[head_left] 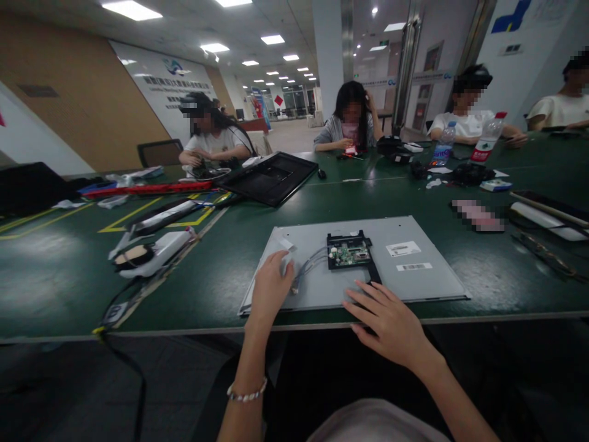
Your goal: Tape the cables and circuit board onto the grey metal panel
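A grey LCD panel lies back side up at the table's near edge. On its middle sits a green circuit board in a black bracket, with a black strip running down toward my right hand. Thin grey cables lead from the board to a plug beside my left hand. That hand rests over the panel's left part, thumb and fingers apart, with nothing visible between them. My right hand is spread over the panel's near edge, its fingertips by the black strip's lower end.
Beyond the panel lie a black monitor frame and a mouse. White-and-black devices lie to the left. At right are a phone, bottles and cables. Several people sit across the green table.
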Available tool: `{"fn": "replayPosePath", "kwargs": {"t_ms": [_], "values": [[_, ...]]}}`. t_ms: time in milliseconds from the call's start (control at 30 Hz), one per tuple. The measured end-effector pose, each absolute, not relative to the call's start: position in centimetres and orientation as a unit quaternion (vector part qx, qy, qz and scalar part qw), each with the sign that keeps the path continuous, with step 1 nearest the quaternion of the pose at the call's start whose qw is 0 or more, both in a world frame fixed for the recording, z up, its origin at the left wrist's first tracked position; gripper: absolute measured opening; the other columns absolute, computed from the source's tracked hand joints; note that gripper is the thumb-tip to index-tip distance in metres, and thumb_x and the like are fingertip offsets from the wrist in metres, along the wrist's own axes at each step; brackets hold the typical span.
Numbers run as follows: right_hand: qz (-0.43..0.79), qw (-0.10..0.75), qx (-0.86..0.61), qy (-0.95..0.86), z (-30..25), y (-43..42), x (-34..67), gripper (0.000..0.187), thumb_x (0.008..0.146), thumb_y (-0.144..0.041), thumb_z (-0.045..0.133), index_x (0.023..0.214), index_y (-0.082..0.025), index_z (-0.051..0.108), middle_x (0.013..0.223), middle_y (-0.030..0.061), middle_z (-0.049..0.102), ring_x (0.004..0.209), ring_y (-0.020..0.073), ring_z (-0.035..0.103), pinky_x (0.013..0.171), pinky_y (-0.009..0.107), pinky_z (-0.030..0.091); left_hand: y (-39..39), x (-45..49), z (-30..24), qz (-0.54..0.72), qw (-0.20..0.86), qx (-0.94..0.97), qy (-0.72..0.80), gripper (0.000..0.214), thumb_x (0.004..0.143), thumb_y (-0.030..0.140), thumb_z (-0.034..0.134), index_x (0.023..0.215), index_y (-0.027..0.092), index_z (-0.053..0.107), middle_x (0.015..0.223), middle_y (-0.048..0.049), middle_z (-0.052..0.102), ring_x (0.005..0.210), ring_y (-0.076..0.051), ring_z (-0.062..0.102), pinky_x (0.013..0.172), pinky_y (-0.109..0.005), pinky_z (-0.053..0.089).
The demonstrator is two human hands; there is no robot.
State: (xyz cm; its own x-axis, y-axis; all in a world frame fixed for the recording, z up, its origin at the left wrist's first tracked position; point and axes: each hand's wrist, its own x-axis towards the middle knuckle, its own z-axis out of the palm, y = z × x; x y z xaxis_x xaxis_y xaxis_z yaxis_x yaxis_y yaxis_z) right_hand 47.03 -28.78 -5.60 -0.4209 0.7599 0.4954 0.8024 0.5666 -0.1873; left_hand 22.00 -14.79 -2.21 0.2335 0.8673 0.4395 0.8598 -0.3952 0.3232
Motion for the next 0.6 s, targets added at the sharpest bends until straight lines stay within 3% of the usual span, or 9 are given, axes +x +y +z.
{"fn": "replayPosePath", "kwargs": {"t_ms": [267, 467, 600], "values": [[-0.031, 0.274, -0.469, -0.839, -5.5, -28.9, 47.1, 0.040, 0.094, -0.029, 0.053, 0.133, -0.024, 0.058, 0.139, 0.0047, 0.057, 0.135, 0.0273, 0.044, 0.110, 0.051, 0.040, -10.5, 21.8, 0.9, 0.106, -0.057, 0.844, 0.523, 0.040, 0.087, 0.024, 0.049, 0.124, 0.016, 0.060, 0.129, -0.0113, 0.062, 0.117, -0.024, 0.059, 0.103, -0.036, 0.043], [-0.024, 0.274, -0.467, -0.841, -5.5, -28.8, 47.1, 0.042, 0.092, -0.030, 0.055, 0.134, -0.024, 0.056, 0.140, 0.0055, 0.057, 0.135, 0.0270, 0.043, 0.110, 0.051, 0.040, -8.1, 22.3, 0.7, -0.003, -0.134, 0.825, 0.549, 0.032, 0.092, 0.024, 0.041, 0.101, 0.016, 0.071, 0.099, -0.0150, 0.072, 0.095, -0.027, 0.068, 0.083, -0.035, 0.052], [-0.013, 0.286, -0.468, -0.836, -5.3, -28.8, 47.1, 0.042, 0.092, -0.030, 0.056, 0.134, -0.025, 0.056, 0.138, 0.0054, 0.058, 0.135, 0.0264, 0.044, 0.111, 0.052, 0.039, -8.8, 22.6, 1.4, -0.009, -0.164, 0.820, 0.549, 0.037, 0.094, 0.024, 0.036, 0.094, 0.015, 0.072, 0.094, -0.0158, 0.072, 0.090, -0.028, 0.069, 0.079, -0.035, 0.051]]}}
